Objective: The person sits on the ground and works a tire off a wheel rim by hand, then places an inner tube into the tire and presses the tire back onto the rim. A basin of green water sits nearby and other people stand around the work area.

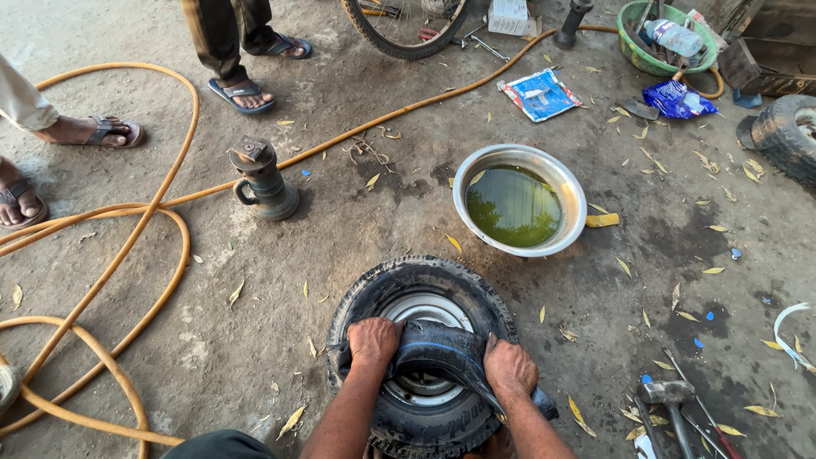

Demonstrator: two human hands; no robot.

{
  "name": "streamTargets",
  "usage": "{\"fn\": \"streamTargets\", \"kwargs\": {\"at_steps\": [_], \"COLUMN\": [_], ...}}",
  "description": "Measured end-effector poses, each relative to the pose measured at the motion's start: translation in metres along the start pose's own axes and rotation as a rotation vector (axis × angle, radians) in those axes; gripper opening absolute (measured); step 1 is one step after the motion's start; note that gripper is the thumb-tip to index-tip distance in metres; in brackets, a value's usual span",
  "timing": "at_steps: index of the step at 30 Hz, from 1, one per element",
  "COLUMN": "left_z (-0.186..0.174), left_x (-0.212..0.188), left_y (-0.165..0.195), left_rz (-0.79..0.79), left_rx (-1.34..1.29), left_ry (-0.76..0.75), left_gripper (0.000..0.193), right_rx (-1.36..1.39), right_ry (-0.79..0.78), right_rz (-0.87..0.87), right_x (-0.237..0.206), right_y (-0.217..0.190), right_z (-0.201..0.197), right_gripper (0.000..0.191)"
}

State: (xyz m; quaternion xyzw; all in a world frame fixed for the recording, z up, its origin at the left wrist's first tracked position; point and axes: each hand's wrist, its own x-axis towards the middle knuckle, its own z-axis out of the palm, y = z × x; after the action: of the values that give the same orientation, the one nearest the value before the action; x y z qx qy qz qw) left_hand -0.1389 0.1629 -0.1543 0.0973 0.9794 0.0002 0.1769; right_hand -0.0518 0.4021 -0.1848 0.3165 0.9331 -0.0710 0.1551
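head view: gritty, leaf-strewn concrete floor [280, 255]

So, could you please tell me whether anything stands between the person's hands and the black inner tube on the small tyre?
Nothing visible does. The left hand and the right hand both rest directly on the black inner tube, which lies across the small tyre on the ground.
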Motion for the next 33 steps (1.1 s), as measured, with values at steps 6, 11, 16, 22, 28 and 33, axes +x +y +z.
{"fn": "streamTargets", "kwargs": {"at_steps": [6,11,16,22,28,33], "left_z": [0.0022,0.0036,0.0029,0.0057,0.0102,0.0084], "left_x": [0.0022,0.0025,0.0015,0.0021,0.0021,0.0004], "left_y": [0.0025,0.0027,0.0028,0.004,0.0054,0.0068], "left_rz": [0.012,0.012,0.013,0.04,0.06,0.068], "left_rx": [0.041,0.023,0.042,0.096,0.131,0.173], "left_ry": [-0.036,-0.04,-0.086,-0.067,-0.007,-0.008], "left_gripper": [0.062,0.062,0.065,0.066,0.068,0.07], "right_rx": [-0.015,0.001,0.005,0.0,-0.019,-0.009], "right_ry": [-0.01,0.01,0.038,-0.001,0.002,0.022], "right_rz": [-0.01,-0.014,-0.019,-0.021,-0.017,-0.022], "right_x": [-0.0001,-0.0005,-0.0015,-0.0016,-0.0015,-0.0008], "right_y": [0.0001,-0.0003,-0.0005,-0.0012,-0.0013,-0.0001], "right_z": [0.0013,0.002,0.0026,0.002,0.003,0.0062], "right_gripper": [0.057,0.056,0.054,0.053,0.054,0.053]}}
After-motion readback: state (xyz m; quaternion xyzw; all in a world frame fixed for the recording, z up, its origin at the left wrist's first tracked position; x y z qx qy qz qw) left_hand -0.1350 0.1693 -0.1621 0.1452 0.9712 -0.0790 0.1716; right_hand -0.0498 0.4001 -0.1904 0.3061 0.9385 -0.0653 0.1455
